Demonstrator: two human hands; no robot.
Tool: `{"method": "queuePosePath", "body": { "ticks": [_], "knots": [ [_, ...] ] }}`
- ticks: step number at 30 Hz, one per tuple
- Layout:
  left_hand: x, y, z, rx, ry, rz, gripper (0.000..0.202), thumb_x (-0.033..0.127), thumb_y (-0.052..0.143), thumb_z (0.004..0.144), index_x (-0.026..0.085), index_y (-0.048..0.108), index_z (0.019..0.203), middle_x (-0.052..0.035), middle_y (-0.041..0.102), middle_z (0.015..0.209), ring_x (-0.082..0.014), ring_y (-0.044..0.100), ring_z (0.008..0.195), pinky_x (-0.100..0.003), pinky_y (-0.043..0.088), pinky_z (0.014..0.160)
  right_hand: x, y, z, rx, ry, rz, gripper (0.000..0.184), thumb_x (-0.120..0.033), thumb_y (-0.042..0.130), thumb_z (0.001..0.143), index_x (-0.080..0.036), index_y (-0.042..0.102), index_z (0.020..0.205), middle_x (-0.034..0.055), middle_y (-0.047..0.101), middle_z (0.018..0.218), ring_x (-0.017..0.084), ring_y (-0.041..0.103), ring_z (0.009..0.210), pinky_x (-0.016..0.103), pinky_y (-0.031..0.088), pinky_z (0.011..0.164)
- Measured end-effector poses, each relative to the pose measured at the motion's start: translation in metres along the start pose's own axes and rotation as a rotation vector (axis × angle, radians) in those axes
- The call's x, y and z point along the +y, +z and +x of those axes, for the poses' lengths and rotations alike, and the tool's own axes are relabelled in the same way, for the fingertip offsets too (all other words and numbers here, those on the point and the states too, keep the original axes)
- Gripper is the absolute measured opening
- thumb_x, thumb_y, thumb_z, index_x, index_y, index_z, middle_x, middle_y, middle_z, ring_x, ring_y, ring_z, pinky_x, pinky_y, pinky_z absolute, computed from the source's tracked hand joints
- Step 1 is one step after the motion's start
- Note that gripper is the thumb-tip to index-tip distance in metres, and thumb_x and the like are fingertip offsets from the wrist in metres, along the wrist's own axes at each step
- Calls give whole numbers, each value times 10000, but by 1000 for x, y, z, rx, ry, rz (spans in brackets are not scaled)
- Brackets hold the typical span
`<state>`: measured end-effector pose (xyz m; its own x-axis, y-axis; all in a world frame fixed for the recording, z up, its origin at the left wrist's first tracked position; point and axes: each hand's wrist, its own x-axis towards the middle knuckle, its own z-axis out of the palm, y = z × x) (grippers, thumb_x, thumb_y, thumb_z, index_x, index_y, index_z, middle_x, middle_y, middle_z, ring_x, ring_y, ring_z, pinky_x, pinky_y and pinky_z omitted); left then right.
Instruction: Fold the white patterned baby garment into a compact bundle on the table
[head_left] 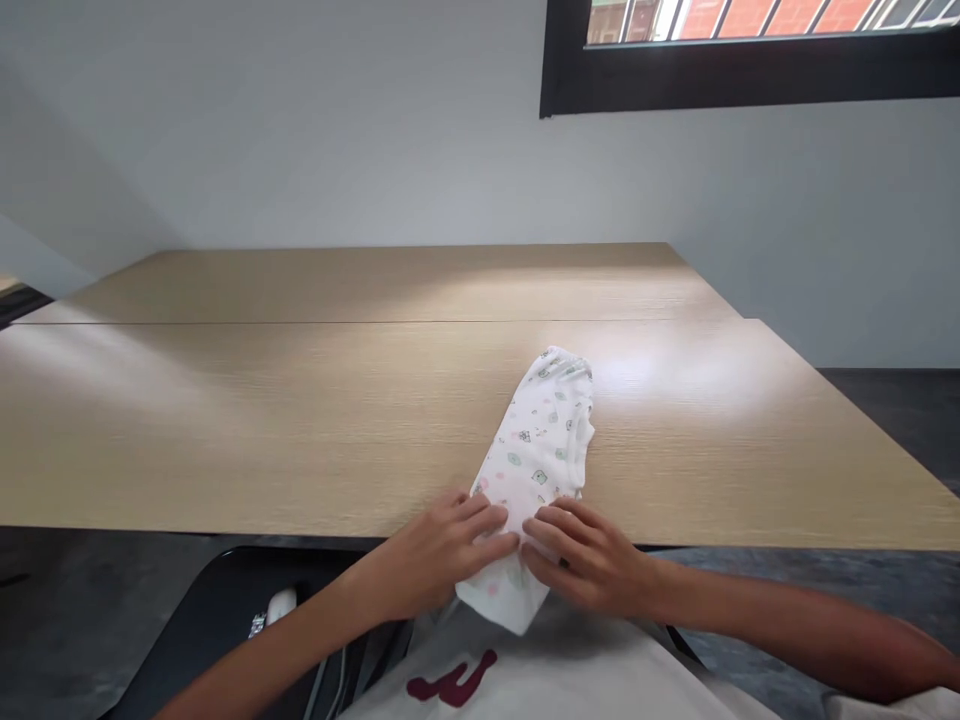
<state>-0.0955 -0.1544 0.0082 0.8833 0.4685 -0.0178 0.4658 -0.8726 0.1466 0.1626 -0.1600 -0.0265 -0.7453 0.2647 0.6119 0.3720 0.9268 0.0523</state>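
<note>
A folded white garment [536,460] with small green and pink prints lies lengthwise on the table, tilted to the right. Its far end is gathered, and its right side shows ruffled folds. The near end hangs over the table's front edge toward my lap. My left hand [446,550] is at the garment's left side, fingers and thumb closed on the fabric. From the right, my right hand [589,555] has bent fingers gripping the cloth opposite. The two hands nearly meet at the middle, and parts of the fingertips blend into the fabric.
The wooden table [262,420] has a seam across its back part. A black chair [187,620] stands below the front edge at left, with a white object [281,605] on it. Behind are a pale wall [360,130] and a dark-framed window [712,75].
</note>
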Motion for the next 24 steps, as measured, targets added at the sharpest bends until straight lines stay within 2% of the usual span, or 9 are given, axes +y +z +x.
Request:
{"method": "queuePosePath", "body": {
  "ticks": [3,7,9,13,15,17,20,22,24],
  "knots": [
    [-3,-30,7,45,8,-394,322,81,555,825,253,621,1089,-30,692,1004,-185,630,912,-307,481,812,10,-21,10,18,137,274,179,-146,524,896,-207,609,1041,85,708,925,206,645,800,370,567,705],
    [-32,-60,52,337,-70,-904,185,218,604,864,182,642,1041,-28,689,901,-147,636,781,-244,487,679,55,-48,23,-28,518,581,86,-191,524,903,-207,605,882,34,668,777,162,613,676,282,516,571],
    [-57,-63,89,481,-183,-1064,202,315,623,865,143,635,971,-42,667,862,-155,625,750,-232,471,604,90,-51,27,-29,706,641,110,-258,547,905,-195,601,833,25,655,742,175,623,677,288,533,573],
    [-110,-44,162,512,-380,-1209,224,322,630,852,130,610,966,-57,660,886,-161,633,750,-238,494,599,159,-32,23,-24,1035,893,208,-282,601,841,-202,562,1029,59,696,914,224,670,820,364,587,670],
    [-130,-29,185,453,-481,-1190,261,261,642,836,130,597,1057,-71,659,934,-165,641,786,-250,515,640,182,-18,15,-53,1195,882,272,-292,624,817,-205,535,1059,54,685,870,217,662,787,376,583,669],
    [-143,-16,195,430,-575,-1112,341,200,635,828,133,563,1155,-87,650,999,-164,641,830,-246,520,664,194,-7,5,-60,1233,781,371,-308,635,806,-214,508,1142,31,658,820,203,642,759,373,576,674],
    [-148,-8,195,451,-611,-919,442,178,605,839,149,498,1266,-89,633,1042,-159,632,842,-264,534,707,199,2,-7,-23,1102,610,510,-325,641,786,-228,461,1253,36,644,894,199,634,811,377,579,717],
    [-141,-8,191,501,-571,-667,506,172,595,838,146,458,1324,-113,614,1110,-189,628,912,-330,546,808,197,0,-10,9,1032,525,537,-352,641,789,-231,458,1279,73,642,1027,213,646,869,389,590,727],
    [-127,-10,186,568,-491,-350,508,143,563,837,130,463,1335,-155,574,1223,-250,589,1082,-415,508,949,197,-8,-10,75,978,414,509,-388,633,822,-228,486,1282,112,619,1148,237,651,928,414,600,741]
  ]
}}
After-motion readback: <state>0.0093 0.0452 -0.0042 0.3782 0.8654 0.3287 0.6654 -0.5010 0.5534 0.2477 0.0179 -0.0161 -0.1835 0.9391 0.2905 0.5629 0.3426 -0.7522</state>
